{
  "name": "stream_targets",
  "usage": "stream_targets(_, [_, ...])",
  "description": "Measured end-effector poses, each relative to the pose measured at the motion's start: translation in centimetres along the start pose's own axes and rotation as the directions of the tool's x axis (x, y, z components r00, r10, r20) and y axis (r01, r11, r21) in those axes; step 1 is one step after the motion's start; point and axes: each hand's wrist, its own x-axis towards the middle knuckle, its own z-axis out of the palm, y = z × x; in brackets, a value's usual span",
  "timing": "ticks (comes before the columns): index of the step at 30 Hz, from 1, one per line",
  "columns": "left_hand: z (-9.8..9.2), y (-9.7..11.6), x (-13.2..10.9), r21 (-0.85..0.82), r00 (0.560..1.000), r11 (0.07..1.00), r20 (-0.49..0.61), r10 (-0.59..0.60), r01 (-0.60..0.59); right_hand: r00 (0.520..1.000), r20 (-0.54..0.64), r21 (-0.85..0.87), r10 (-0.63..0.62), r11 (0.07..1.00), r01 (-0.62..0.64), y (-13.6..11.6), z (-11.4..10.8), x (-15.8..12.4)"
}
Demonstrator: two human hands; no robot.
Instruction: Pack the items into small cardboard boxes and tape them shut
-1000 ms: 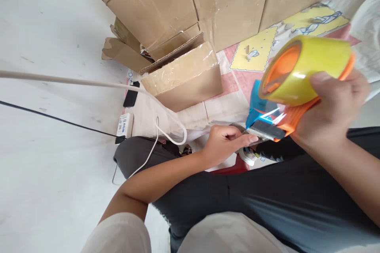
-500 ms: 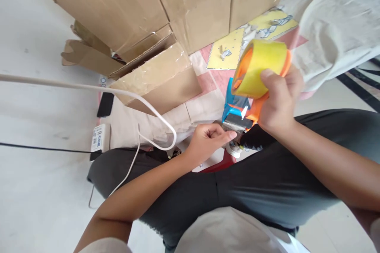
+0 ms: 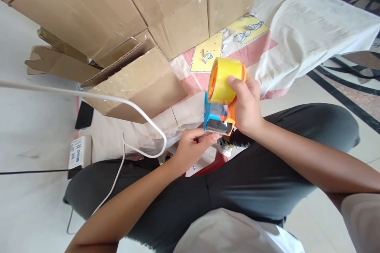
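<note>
My right hand grips a tape dispenser with an orange and blue frame, a black roller and a toothed cutting edge. A wide yellow tape roll sits on it, with my right thumb resting on the roll. The dispenser is held over my lap, cutter end towards me. Right beneath the teeth, my left hand has its thumb and forefinger pinched on the tape's loose end; the clear film there hardly shows. A small open cardboard box stands ahead to the left, apart from both hands.
Large taped cartons stand at the back on a cloth-covered surface. A white cable loops in from the left, near my left forearm. A dark phone-like object and a white labelled box lie at left.
The view has swung to the right, so everything sits further left. My right hand has brought the dispenser lower and closer, and its cutter end is now right above my left fingertips.
</note>
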Motion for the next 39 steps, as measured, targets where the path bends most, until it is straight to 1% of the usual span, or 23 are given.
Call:
stream_targets(3, [0.0, -0.1, -0.2, 0.033, 0.998, 0.997, 0.004, 0.065, -0.065, 1.000, 0.010, 0.001, 0.016, 1.000, -0.016, -0.1, 0.1, -0.4])
stream_targets(6, [0.0, -0.4, -0.1, 0.085, 0.994, 0.991, -0.021, 0.106, -0.104, 0.999, 0.001, 0.029, 0.050, 0.998, -0.050, -0.4, 0.2, -0.7])
stream_targets(9, [0.1, -0.9, 0.0, 0.134, 0.993, 0.986, -0.053, 0.104, -0.096, 0.996, -0.001, 0.044, 0.086, 0.995, -0.086, -0.5, 0.3, -0.9])
stream_targets(14, [0.3, -1.5, 0.1, 0.146, 0.995, 0.986, -0.045, 0.093, -0.086, 0.995, 0.018, 0.093, 0.099, 0.991, -0.100, -0.4, 0.1, -0.9])
stream_targets(18, [0.4, -1.2, 0.0, 0.136, 0.988, 0.985, -0.095, 0.124, -0.110, 0.992, 0.032, 0.085, 0.121, 0.989, -0.123, -0.4, 0.0, -0.9])
stream_targets(22, [0.4, -0.8, 0.0, 0.145, 0.985, 0.979, -0.077, 0.155, -0.143, 0.992, 0.028, 0.100, 0.122, 0.987, -0.125, -0.3, 0.1, -0.8])
stream_targets(28, [0.4, -1.3, 0.3, 0.062, 0.999, 0.997, -0.027, 0.037, -0.035, 0.994, 0.010, 0.082, 0.106, 0.991, -0.106, 0.3, -0.1, -0.7])
stream_targets(32, [0.5, -1.7, 0.4, 0.058, 1.000, 0.998, 0.000, -0.003, 0.003, 0.996, 0.010, 0.052, 0.092, 0.994, -0.092, 0.5, -0.3, -0.7])
stream_targets(35, [0.7, -1.7, 0.4, 0.074, 1.000, 0.997, -0.002, -0.007, 0.008, 0.996, 0.002, 0.047, 0.090, 0.995, -0.090, 0.4, -0.2, -0.7])
stream_targets(39, [0.7, -1.9, 0.3, 0.082, 1.000, 0.997, -0.025, -0.002, 0.004, 0.994, -0.015, 0.096, 0.110, 0.990, -0.108, 0.2, -0.1, -0.8])
